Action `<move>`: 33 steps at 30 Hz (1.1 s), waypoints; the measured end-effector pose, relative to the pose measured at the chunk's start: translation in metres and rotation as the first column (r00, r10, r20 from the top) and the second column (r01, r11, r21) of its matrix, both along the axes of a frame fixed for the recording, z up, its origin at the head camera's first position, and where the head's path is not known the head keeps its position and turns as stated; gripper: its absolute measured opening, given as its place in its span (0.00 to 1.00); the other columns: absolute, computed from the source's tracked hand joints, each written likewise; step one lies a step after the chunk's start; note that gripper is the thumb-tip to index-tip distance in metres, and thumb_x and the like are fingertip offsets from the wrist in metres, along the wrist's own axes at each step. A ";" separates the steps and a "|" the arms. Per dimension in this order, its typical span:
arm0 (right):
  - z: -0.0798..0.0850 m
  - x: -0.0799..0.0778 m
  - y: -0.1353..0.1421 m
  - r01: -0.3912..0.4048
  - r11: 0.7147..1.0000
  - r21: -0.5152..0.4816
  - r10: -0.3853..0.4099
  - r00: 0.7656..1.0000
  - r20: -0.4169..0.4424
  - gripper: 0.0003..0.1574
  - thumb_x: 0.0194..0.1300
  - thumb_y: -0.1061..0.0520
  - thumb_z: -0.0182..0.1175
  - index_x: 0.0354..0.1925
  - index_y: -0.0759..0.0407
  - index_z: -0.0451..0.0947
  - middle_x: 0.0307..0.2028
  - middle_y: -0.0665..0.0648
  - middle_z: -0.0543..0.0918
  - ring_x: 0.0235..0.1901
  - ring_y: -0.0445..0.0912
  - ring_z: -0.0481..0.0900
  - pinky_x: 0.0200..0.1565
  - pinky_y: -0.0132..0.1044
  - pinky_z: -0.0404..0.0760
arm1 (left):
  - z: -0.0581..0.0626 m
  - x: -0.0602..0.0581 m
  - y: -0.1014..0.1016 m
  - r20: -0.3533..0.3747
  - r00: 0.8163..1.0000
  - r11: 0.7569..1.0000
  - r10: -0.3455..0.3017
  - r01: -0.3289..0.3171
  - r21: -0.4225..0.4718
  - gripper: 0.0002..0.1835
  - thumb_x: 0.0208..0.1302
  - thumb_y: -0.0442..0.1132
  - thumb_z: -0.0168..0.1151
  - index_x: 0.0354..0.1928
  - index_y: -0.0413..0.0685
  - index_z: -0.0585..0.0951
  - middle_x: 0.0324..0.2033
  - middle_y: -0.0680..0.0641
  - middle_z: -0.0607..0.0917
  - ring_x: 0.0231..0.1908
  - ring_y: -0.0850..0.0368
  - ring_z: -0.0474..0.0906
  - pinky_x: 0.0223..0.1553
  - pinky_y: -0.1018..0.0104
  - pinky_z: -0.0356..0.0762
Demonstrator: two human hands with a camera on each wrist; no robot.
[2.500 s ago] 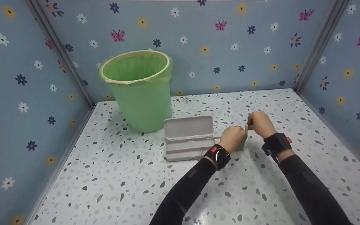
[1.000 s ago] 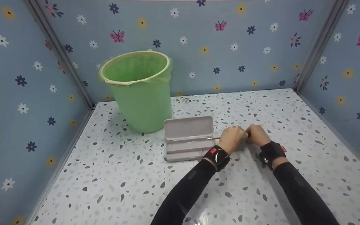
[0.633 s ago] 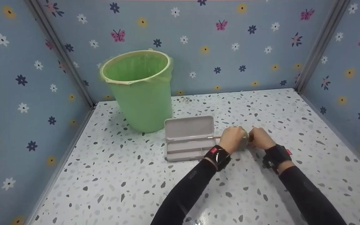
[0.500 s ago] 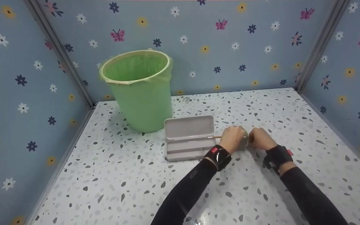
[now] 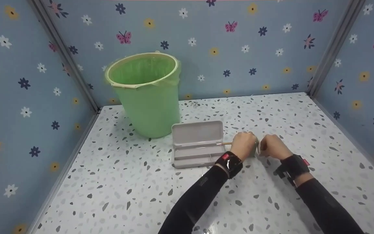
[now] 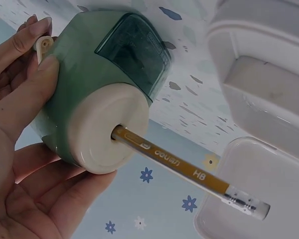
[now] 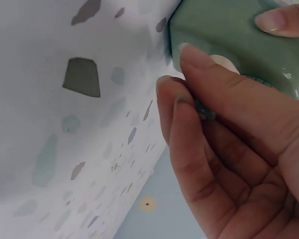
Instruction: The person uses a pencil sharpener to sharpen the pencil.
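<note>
My left hand point(image 5: 243, 144) grips a green crank pencil sharpener point(image 6: 84, 64), its thumb over the top and fingers under the body. A yellow HB pencil point(image 6: 174, 162) sticks out of the sharpener's cream front, eraser end outward and point hidden inside. Beside the sharpener's dark clear shavings drawer point(image 6: 134, 52) shows the speckled tabletop. At the sharpener's rear, my right hand point(image 5: 274, 147) pinches the small crank knob point(image 7: 205, 112) between thumb and fingers. In the left wrist view the cream crank arm point(image 6: 44, 46) shows by those fingertips.
An open grey pencil case point(image 5: 197, 133) lies left of the sharpener, its lid raised toward the back. Behind it to the left stands a green lined bin point(image 5: 151, 107). Flower-patterned panels point(image 5: 206, 61) wall the speckled table point(image 5: 135, 195) at back and sides.
My right hand has come down from above the sharpener's rear, moved in close, then shifted slightly right, with the crank. My left hand, the sharpener and the pencil stay nearly in place.
</note>
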State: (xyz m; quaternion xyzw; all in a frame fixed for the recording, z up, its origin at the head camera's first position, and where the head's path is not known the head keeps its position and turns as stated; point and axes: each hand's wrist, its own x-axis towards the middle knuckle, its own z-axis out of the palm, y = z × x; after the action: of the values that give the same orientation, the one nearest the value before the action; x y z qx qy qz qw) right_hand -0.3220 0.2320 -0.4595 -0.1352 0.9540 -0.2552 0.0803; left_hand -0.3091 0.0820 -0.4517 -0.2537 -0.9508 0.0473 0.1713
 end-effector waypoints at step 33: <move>0.035 -0.006 0.008 -0.072 0.996 -0.055 0.060 0.979 -0.193 0.05 0.45 0.71 0.72 0.24 0.66 0.85 0.21 0.58 0.85 0.22 0.44 0.77 0.28 0.34 0.75 | 0.000 0.001 0.007 -0.042 0.999 0.998 0.026 -0.029 -0.058 0.10 0.69 0.46 0.58 0.36 0.61 0.88 0.29 0.59 0.88 0.29 0.64 0.83 0.32 0.72 0.82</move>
State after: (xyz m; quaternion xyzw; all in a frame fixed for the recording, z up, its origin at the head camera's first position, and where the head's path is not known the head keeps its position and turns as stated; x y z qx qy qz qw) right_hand -0.3281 0.2397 -0.4242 -0.1929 0.9439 -0.2678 -0.0072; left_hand -0.3084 0.0889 -0.4517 -0.2446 -0.9486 0.0828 0.1828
